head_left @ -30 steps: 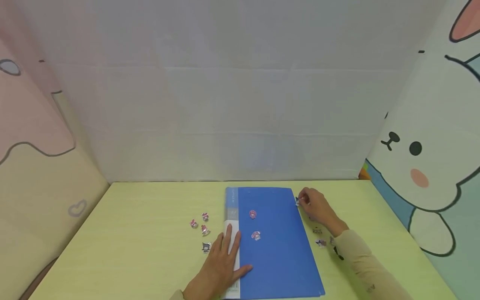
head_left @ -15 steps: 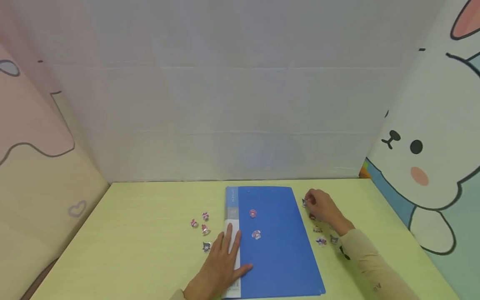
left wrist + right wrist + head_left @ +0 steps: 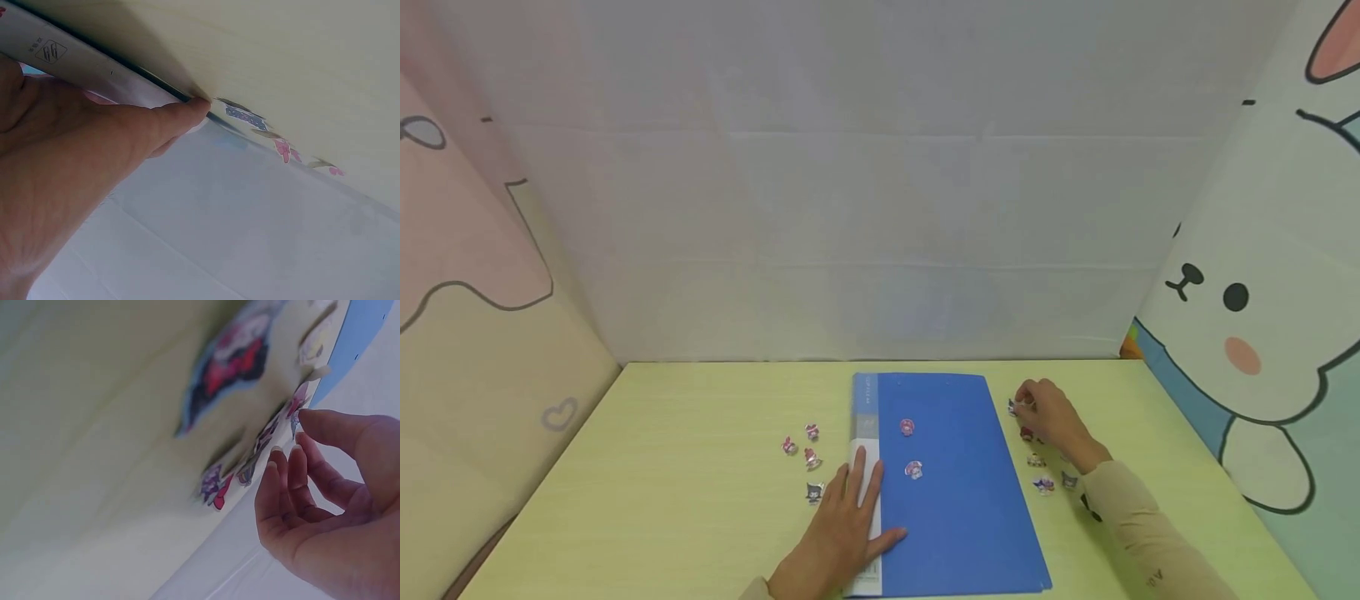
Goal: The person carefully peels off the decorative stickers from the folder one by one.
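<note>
A blue folder (image 3: 951,525) with a grey and white spine lies on the table. My left hand (image 3: 838,533) rests spread across its spine and left edge, thumb on the blue cover. Two pink stickers (image 3: 913,470) sit on the cover. Just off the folder's far right corner, my right hand (image 3: 1052,421) pinches a small dark-and-white cartoon sticker (image 3: 1012,407) between thumb and index finger. The right wrist view shows this sticker (image 3: 295,425) only partly, at the fingertips, with the other fingers loosely curled.
Several stickers (image 3: 1043,485) lie right of the folder, below my right hand and partly under the forearm. Left of the folder are three pink stickers (image 3: 812,458) and a dark grey one (image 3: 814,493) near my left hand. A white curtain (image 3: 880,317) stands behind the table.
My right hand has shifted right with the pinched sticker, away from the folder's edge to the table beside it. My left hand stays on the spine.
</note>
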The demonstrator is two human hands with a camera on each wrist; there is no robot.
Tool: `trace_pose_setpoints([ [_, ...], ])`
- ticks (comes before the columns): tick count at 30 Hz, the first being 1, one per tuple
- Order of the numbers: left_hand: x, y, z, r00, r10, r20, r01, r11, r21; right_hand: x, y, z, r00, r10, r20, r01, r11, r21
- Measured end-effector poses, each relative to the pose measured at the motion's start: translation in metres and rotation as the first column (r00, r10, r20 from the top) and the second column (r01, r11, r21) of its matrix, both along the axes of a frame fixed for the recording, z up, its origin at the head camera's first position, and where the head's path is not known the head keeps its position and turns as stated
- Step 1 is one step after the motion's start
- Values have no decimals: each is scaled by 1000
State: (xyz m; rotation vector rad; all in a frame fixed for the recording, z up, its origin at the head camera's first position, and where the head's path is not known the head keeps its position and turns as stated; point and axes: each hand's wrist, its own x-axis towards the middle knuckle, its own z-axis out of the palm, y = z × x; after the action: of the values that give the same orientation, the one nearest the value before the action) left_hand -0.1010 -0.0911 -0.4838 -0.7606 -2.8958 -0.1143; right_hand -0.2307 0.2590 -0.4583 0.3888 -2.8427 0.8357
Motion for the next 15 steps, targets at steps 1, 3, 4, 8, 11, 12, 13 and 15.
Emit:
trace_pose_setpoints([
  [1,0,0,0,1000,-3,-6,3,1000,5,0,-1,0,1000,-6,5,6,1000,-1],
  [3,0,-1,-2,1000,-8,-19,8,1000,10,0,-2,0,1000,-18,10,18,1000,0],
  [4,0,-1,-2,1000,-8,-18,8,1000,11,0,-2,0,1000,-24,12,24,1000,3],
  [8,-1,-1,-4,1000,-13,-16,13,1000,19,0,-6,2,999,-40,18,40,999,-5],
  [11,-2,-2,-7,999,-16,-34,17,999,29,0,-10,4,999,-40,14,41,999,-19],
  [12,-2,-2,-8,999,-17,-35,18,999,33,0,-11,5,999,-33,8,33,999,-19],
  [13,-3,-2,-9,999,-16,-40,18,999,30,0,-12,5,1000,-29,4,29,999,-18],
  [15,-2,-1,-7,1000,-12,-27,13,999,30,-1,-15,5,1000,-21,-4,21,1000,-17],
])
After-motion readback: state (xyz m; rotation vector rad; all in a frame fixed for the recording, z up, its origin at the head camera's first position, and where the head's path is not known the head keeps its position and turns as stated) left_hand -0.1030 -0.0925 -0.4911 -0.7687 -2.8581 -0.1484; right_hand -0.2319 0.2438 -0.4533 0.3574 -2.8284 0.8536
